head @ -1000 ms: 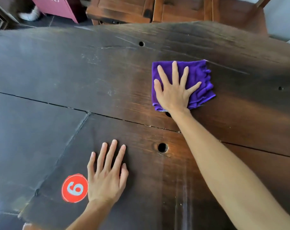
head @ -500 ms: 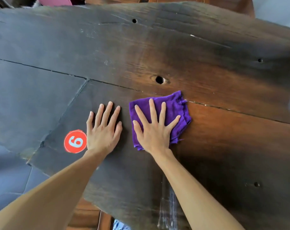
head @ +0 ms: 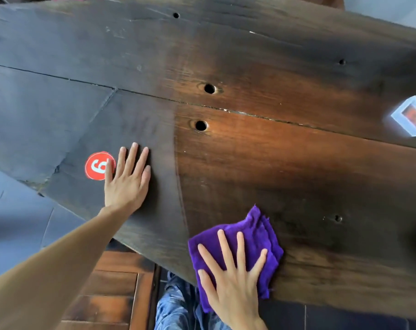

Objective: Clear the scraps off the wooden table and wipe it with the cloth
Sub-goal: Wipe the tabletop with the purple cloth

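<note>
Purple cloth (head: 250, 244) lies at the tabletop's (head: 273, 163) near edge under the right hand (head: 233, 277), fingers spread flat (pressing to wipe); left hand (head: 127, 179) braces, fingers straight.

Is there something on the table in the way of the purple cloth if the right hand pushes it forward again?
Nothing visible blocks it. The right hand presses flat on the purple cloth at the near edge of the table; bare wood lies ahead. The left hand and a white card lie off to the sides.
</note>
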`<control>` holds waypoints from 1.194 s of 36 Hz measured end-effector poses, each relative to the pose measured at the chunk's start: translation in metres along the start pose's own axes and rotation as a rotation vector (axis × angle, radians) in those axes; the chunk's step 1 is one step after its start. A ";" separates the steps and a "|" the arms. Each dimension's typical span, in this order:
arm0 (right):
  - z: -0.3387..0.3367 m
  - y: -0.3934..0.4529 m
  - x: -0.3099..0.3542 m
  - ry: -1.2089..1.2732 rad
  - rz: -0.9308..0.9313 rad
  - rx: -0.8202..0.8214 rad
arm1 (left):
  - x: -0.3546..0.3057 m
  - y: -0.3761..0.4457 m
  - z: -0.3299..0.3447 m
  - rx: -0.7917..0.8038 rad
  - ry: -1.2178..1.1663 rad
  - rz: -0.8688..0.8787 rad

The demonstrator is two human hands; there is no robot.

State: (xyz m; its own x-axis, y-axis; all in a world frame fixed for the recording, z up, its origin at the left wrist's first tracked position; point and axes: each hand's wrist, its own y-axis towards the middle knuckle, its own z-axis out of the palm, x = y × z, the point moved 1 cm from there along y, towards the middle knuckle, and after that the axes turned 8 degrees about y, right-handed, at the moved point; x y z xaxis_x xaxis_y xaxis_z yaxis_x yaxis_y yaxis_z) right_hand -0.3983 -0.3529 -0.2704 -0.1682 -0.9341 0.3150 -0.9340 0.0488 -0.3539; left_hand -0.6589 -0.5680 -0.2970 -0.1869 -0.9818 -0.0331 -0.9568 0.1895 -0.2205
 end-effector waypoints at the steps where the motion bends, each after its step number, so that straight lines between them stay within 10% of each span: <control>1: 0.002 -0.013 -0.006 -0.009 -0.009 -0.002 | 0.001 -0.007 0.002 0.003 -0.004 -0.010; 19: -0.008 -0.104 -0.116 -0.183 -0.251 -0.032 | 0.004 -0.023 0.006 -0.030 0.014 -0.029; 26: 0.015 -0.072 -0.063 -0.161 0.001 -0.155 | 0.006 -0.024 0.009 -0.043 0.020 -0.023; 43: 0.009 0.123 0.116 0.031 -0.342 -0.029 | 0.066 0.047 -0.034 -0.051 -0.041 0.028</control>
State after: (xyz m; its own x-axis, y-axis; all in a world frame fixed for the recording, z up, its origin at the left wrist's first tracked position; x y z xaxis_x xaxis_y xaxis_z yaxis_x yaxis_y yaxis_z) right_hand -0.5299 -0.4587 -0.2854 0.1471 -0.8867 0.4383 -0.9465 -0.2549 -0.1979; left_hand -0.7235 -0.6240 -0.2765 -0.2052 -0.9756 -0.0785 -0.9617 0.2158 -0.1691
